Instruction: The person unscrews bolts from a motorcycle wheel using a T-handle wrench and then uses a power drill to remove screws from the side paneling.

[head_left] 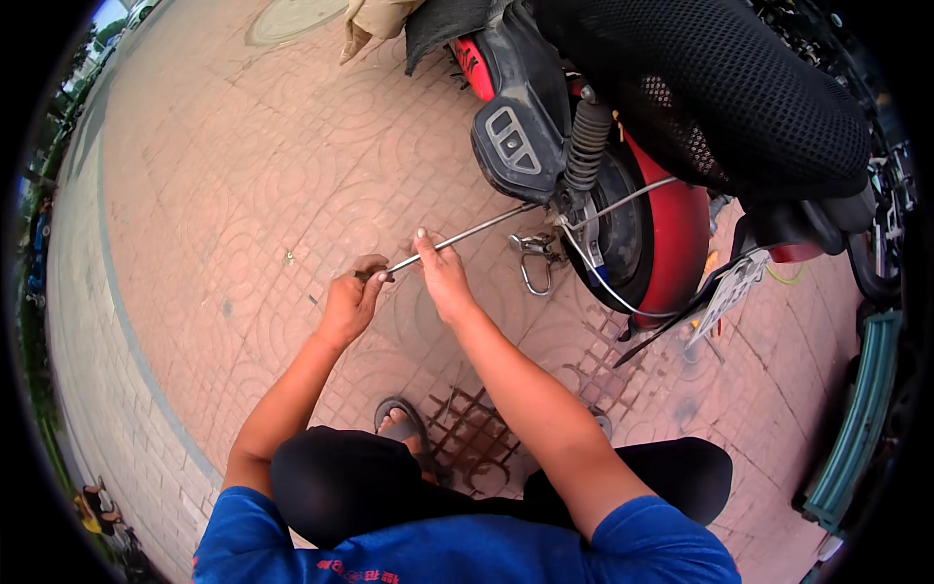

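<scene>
My left hand [352, 306] is closed at the lower left end of a long thin metal rod [482, 222], around a small dark part there. A little to its right, my right hand [443, 280] holds the same rod, thumb pointing up. The rod slants up to the rear hub [566, 216] of a red and black scooter, beside a coiled shock absorber [589, 141] and a dark plastic housing [516, 146]. A thin wire stay [611, 290] runs from the hub along the red-rimmed rear wheel [676, 253]. Just left of the wheel is a metal loop fitting [533, 271].
A black mesh cover [739, 107] hangs over the scooter's seat, with a tan cloth [375, 24] at the top. A number plate [725, 292] juts out at the rear. At right lies a teal ribbed object [846, 419]. My sandalled foot [399, 423] rests on the patterned pink paving [243, 214].
</scene>
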